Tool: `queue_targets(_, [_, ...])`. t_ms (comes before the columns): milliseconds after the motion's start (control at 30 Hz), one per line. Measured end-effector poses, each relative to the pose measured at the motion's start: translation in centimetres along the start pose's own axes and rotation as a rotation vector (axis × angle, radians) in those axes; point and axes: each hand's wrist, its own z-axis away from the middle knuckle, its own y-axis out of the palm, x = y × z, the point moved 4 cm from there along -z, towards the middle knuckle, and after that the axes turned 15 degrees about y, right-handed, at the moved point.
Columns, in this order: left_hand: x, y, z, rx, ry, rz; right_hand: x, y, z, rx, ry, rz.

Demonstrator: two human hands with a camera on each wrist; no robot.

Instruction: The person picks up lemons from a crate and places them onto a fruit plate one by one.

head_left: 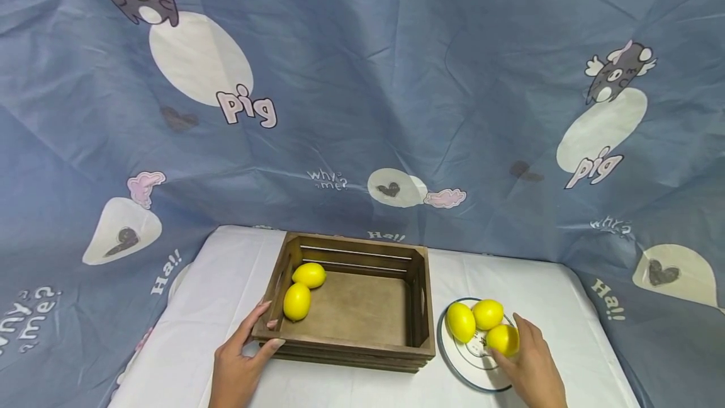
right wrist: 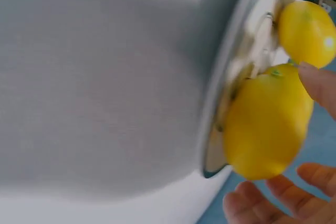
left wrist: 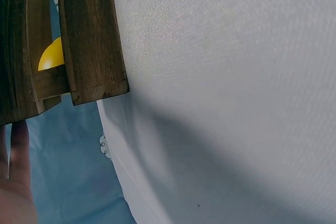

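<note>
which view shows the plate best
The head view: it shows the plate from above, with most of its rim visible. The right wrist view catches only part, steeply angled; the left wrist view shows none.

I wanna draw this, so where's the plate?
In the head view, the plate is at lower right, just right of the wooden crate, under three lemons.

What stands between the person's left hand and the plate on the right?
The wooden crate, with two lemons inside near its left end: the left hand holds that end, the plate lies past the other. The head view shows it.
</note>
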Motion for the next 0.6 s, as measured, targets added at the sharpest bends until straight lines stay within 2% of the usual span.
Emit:
queue_targets(233, [0.1, 0.0, 0.0, -0.004, -0.003, -0.001, 1.6, -2.1, 0.4, -0.079, -0.03, -0.019])
queue_targets(500, [0.0, 0.0, 0.1, -0.005, -0.009, -0.005, 3.6, -3.3, 0.5, -0.061, -0.008, -0.037])
queue_targets(600, [0.0, 0.1, 0.1, -0.002, -0.009, -0.003, 4.2, -3.5, 0.7, -0.079, -0.018, -0.068])
